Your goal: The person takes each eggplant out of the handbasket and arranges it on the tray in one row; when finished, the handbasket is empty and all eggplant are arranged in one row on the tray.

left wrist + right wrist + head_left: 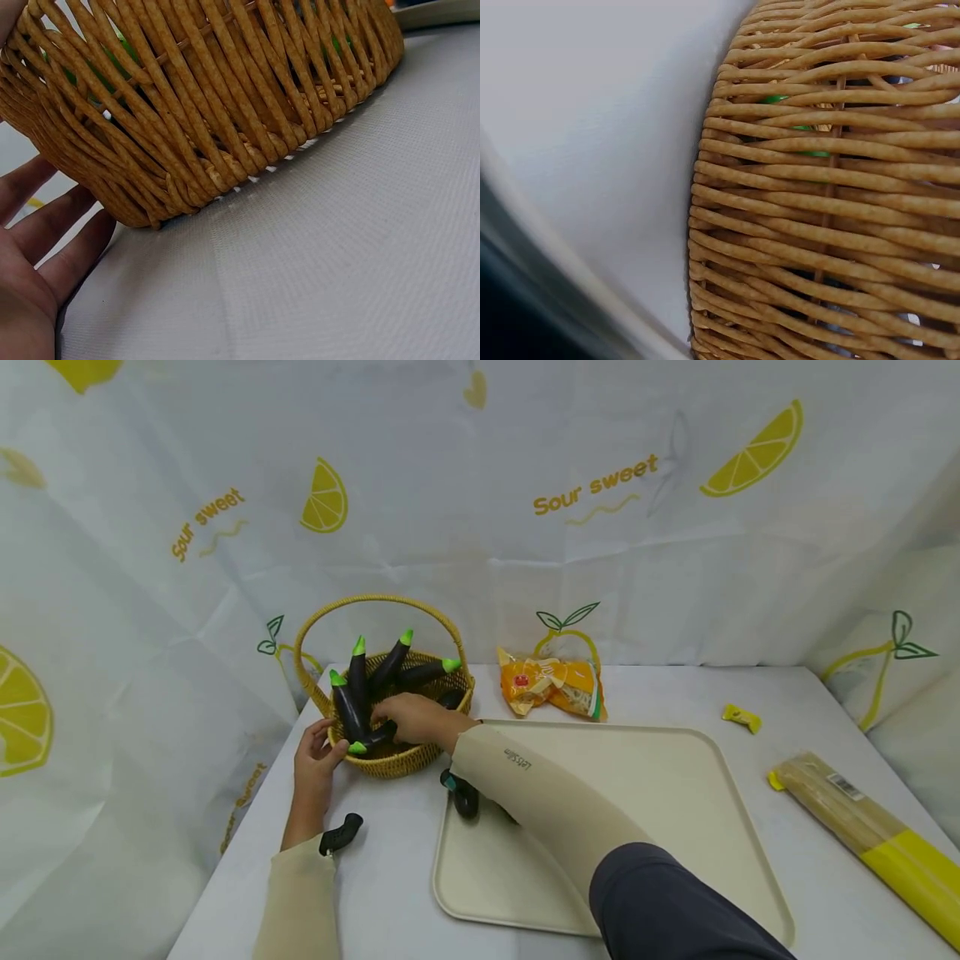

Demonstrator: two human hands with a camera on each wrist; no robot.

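Hands crowd the basket's rim and interior, near the tray's edge.

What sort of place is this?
Probably a staged tabletop set for filming: a lemon-print "Sour sweet" backdrop hangs behind a white-covered table, where a wicker basket of eggplants stands beside a beige tray.

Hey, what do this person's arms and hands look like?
The left hand and right hand are bare. The left beige sleeve has a black device near its cuff; the right beige sleeve carries dark lettering and meets a navy sleeve.
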